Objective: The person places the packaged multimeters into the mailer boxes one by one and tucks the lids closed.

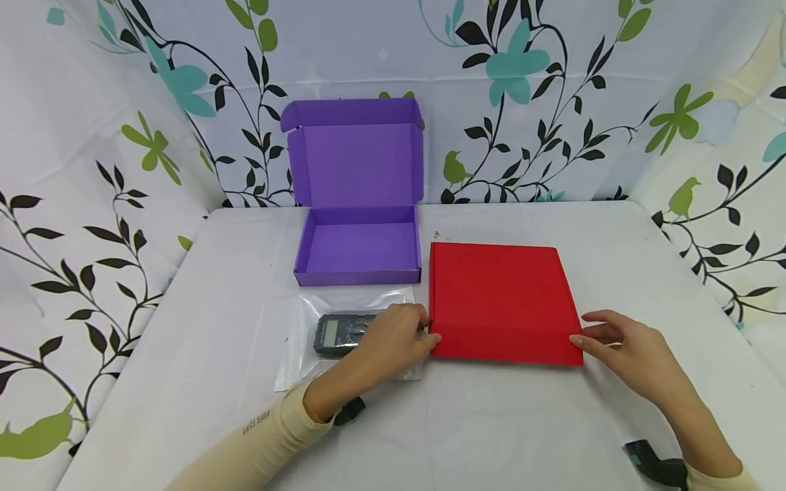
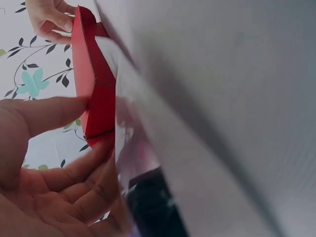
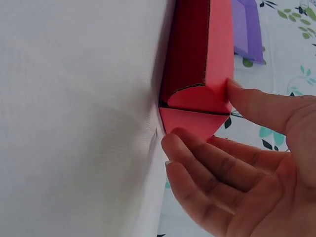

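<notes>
- Head view: the red box [image 1: 505, 296] on the counter [image 1: 491, 429]; open purple box [image 1: 357, 167] beyond it to the left; meter [image 1: 334, 333] in a clear bag [image 1: 296, 365] left of it. Left hand [image 1: 399, 337] and right hand [image 1: 626, 354] at its near corners.
- Left wrist view: left thumb and fingers pinch the red box's corner.
- Right wrist view: right thumb and fingers pinch the red box's opposite corner.
</notes>
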`<state>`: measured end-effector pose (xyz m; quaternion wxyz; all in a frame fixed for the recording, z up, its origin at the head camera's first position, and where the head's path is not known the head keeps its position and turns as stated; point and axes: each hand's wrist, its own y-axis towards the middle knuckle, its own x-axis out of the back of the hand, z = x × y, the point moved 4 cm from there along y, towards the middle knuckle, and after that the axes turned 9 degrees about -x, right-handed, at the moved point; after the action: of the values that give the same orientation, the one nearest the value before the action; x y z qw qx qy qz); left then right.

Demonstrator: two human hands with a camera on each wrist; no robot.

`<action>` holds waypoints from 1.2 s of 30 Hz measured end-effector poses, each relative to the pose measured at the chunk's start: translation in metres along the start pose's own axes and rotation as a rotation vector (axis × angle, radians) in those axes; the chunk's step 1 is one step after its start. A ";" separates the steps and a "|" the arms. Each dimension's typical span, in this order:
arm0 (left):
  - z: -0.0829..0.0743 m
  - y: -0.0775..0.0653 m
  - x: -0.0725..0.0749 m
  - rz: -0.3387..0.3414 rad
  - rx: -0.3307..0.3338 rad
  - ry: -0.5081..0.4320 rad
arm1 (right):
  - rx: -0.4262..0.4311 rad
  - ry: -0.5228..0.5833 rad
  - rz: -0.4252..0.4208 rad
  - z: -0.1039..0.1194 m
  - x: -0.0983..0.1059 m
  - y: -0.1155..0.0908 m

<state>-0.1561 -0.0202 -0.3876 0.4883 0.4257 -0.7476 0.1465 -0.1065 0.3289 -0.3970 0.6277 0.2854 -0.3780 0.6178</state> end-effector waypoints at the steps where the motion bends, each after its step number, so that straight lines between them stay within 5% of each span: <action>1: 0.000 0.001 0.001 0.017 0.007 0.023 | 0.027 -0.003 0.001 0.002 0.001 0.001; 7: -0.001 0.016 0.002 0.155 0.007 0.112 | 0.204 -0.049 0.049 0.016 0.007 0.010; 15: 0.002 0.039 0.002 0.349 0.049 0.135 | 0.336 -0.070 0.212 0.027 0.006 0.038; 24: 0.008 0.054 0.001 0.441 0.047 0.132 | 0.325 -0.099 0.327 0.028 0.003 0.050; 36: 0.006 0.060 -0.002 0.489 0.041 0.177 | 0.325 -0.132 0.311 0.028 0.001 0.049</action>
<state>-0.2058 0.0125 -0.3805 0.4932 0.2279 -0.7795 0.3118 -0.1591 0.3101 -0.3857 0.4448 0.3607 -0.3532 0.7398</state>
